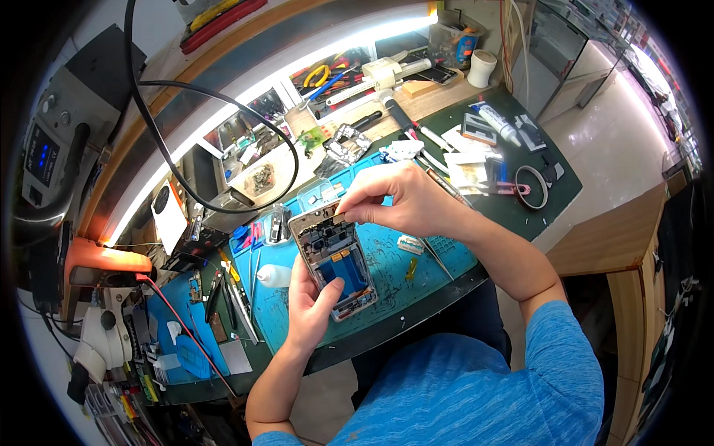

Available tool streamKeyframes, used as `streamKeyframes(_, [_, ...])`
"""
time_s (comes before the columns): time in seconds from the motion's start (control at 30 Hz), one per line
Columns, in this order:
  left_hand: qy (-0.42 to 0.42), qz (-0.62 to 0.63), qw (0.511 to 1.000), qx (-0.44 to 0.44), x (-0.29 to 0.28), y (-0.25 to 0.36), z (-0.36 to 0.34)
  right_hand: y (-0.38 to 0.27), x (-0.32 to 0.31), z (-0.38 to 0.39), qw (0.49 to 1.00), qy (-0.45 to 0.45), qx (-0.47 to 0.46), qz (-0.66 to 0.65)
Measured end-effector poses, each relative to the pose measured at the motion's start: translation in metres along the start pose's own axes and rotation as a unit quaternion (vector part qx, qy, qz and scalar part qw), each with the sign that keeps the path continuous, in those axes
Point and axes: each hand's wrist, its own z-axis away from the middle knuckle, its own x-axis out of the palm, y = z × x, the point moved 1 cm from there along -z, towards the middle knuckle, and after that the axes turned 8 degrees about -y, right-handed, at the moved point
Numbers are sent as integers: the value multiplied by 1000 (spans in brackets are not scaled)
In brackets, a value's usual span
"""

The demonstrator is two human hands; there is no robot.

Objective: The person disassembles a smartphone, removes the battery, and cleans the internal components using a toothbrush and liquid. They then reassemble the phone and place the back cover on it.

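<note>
The left hand (311, 306) is closed round the phone (353, 245), thumb on its blue battery (327, 272). Above, the right hand (394, 199) pinches near its top; any hold is unclear. Opened already, insides bare; not yet closed up.

1 left hand (310, 303) + 1 right hand (390, 199) = 2. Opened smartphone (335, 259): 1. White squeeze bottle (274, 276): 1. Tape roll (545, 195): 1. White cup (482, 70): 1. White tube (497, 123): 1. Blue-display unit (46, 154): 1. Hand tools (317, 75) at back overlap, can't count them.
</note>
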Motion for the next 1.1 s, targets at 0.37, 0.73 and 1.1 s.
streamKeyframes(0.37, [1, 1, 1000, -3, 0, 1, 0, 0, 1, 0, 1000, -4, 3, 14])
streamKeyframes(0.73, [23, 3, 1000, 7, 0, -4, 1, 0, 8, 0, 998, 33, -14, 60])
streamKeyframes(1.1, [42, -12, 998, 55, 2, -4, -1, -3, 16, 2, 993, 60, -54, 90])
